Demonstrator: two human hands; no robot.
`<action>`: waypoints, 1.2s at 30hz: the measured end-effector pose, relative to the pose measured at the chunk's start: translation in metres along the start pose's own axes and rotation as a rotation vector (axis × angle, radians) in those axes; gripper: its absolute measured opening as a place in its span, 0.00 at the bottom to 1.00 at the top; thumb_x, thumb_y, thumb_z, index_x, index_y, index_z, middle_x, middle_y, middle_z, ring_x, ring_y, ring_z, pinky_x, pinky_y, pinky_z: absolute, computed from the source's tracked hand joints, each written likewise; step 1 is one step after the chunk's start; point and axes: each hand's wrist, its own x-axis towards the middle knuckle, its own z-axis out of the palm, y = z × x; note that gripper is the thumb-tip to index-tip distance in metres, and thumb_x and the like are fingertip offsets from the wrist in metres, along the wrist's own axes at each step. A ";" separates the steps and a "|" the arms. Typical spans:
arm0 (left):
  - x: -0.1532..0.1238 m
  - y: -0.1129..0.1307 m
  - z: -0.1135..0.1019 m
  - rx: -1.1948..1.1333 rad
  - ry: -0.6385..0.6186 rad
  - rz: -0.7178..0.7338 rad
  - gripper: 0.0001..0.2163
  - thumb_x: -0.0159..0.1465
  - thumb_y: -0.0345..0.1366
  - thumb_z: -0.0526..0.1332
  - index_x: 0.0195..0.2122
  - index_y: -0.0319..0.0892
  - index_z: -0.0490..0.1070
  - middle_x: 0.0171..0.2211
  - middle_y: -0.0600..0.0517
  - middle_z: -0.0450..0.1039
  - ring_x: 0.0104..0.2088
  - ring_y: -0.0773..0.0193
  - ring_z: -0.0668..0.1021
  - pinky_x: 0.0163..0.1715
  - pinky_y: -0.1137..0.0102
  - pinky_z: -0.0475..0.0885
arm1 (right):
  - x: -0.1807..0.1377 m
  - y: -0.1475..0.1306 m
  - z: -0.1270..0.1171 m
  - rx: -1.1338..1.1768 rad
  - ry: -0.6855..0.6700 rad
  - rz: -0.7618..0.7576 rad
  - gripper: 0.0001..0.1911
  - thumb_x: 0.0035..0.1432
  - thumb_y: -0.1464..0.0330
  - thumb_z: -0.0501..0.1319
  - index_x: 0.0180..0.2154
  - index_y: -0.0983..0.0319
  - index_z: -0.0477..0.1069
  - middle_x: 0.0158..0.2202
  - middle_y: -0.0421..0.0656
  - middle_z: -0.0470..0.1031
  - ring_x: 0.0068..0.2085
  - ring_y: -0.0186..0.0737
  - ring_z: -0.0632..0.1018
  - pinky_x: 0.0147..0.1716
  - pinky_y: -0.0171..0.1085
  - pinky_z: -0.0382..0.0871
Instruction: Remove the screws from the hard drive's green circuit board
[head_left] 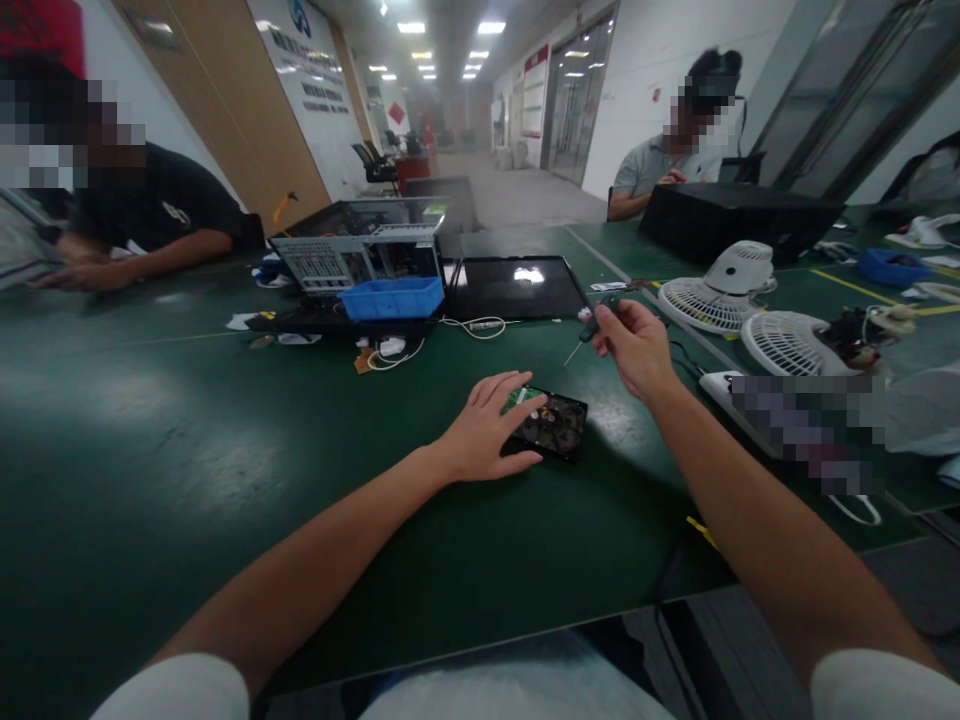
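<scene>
A hard drive (561, 428) lies flat on the green table, its green circuit board partly covered by my left hand (491, 430). The fingers of that hand are spread over the drive's left end, with the thumb stretched along the near side. To the right and above the drive, my right hand (634, 345) is closed around a screwdriver (589, 332) with a dark handle. Its thin shaft slants down to the left, and the tip is in the air, apart from the drive.
Beyond my hands stand an open computer case (322, 265), a blue bin (394, 299) and a flat black panel (517, 285). White fans (720, 290) and a power strip (739, 410) lie to the right. Co-workers sit at the far left and behind a black box (739, 220).
</scene>
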 end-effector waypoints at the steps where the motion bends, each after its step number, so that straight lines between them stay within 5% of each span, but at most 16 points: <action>1: 0.001 0.005 0.001 0.013 0.010 0.016 0.34 0.68 0.54 0.61 0.72 0.50 0.57 0.75 0.42 0.47 0.74 0.42 0.51 0.71 0.46 0.49 | 0.002 0.000 0.002 0.008 0.002 -0.001 0.15 0.57 0.57 0.73 0.38 0.58 0.75 0.38 0.41 0.81 0.25 0.29 0.73 0.19 0.30 0.66; 10: -0.010 -0.023 0.010 -0.009 0.074 -0.074 0.39 0.65 0.60 0.62 0.72 0.46 0.57 0.74 0.39 0.49 0.73 0.39 0.53 0.71 0.43 0.51 | -0.001 0.010 0.035 0.042 -0.032 -0.023 0.19 0.55 0.54 0.73 0.40 0.58 0.73 0.38 0.41 0.81 0.25 0.29 0.75 0.21 0.30 0.68; 20: -0.007 -0.043 0.008 -0.199 -0.102 -0.219 0.56 0.56 0.68 0.65 0.77 0.51 0.40 0.77 0.41 0.39 0.73 0.33 0.52 0.69 0.40 0.56 | 0.001 0.003 -0.010 -0.016 -0.079 0.008 0.23 0.58 0.57 0.72 0.52 0.52 0.70 0.38 0.39 0.80 0.26 0.32 0.76 0.22 0.32 0.71; 26: 0.000 -0.041 0.006 -0.241 -0.121 -0.227 0.57 0.57 0.67 0.66 0.78 0.48 0.36 0.76 0.41 0.46 0.72 0.38 0.56 0.69 0.44 0.56 | 0.010 0.014 -0.021 -0.023 -0.110 0.037 0.21 0.58 0.58 0.72 0.50 0.54 0.69 0.38 0.40 0.80 0.26 0.33 0.77 0.23 0.33 0.72; 36: 0.013 -0.042 0.008 -0.302 -0.095 -0.246 0.59 0.51 0.66 0.71 0.76 0.46 0.44 0.70 0.40 0.57 0.68 0.40 0.63 0.67 0.47 0.62 | -0.005 0.012 -0.011 -0.101 -0.136 -0.059 0.24 0.63 0.56 0.68 0.57 0.51 0.64 0.39 0.40 0.79 0.26 0.34 0.76 0.22 0.35 0.72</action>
